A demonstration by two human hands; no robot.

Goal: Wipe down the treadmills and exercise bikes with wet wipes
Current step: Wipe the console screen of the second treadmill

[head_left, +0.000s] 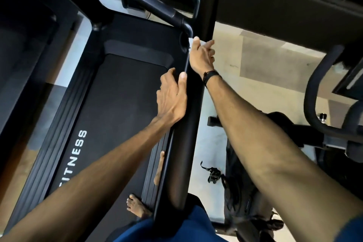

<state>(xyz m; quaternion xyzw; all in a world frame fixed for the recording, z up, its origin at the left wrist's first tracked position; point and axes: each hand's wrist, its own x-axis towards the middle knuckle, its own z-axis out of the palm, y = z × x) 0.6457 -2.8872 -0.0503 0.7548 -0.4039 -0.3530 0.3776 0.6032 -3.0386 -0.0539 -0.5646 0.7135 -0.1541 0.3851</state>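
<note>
The person stands on the treadmill (pixel 121 92), whose black side handrail (pixel 188 124) runs from the lower middle of the frame up to the upper middle, its long axis almost vertical in the picture, leaning slightly right and pointing toward the console end. The right hand (pixel 201 57) sits high on the rail, just below the curved front handlebar (pixel 157 4), fingers curled over it; a sliver of white at its thumb side is probably the wet wipe (pixel 190 42), though too little shows to be sure. The left hand (pixel 171 97) rests lower on the same rail, thumb on top and fingers relaxed and spread on the inner side, holding nothing. The exercise bike (pixel 324 108) waits at the right edge.

Likely risks: the wipe bunching or slipping from the right grip at the handlebar joint, missed patches on the rail's underside, and a bare foot (pixel 137 206) slipping on the belt.
</note>
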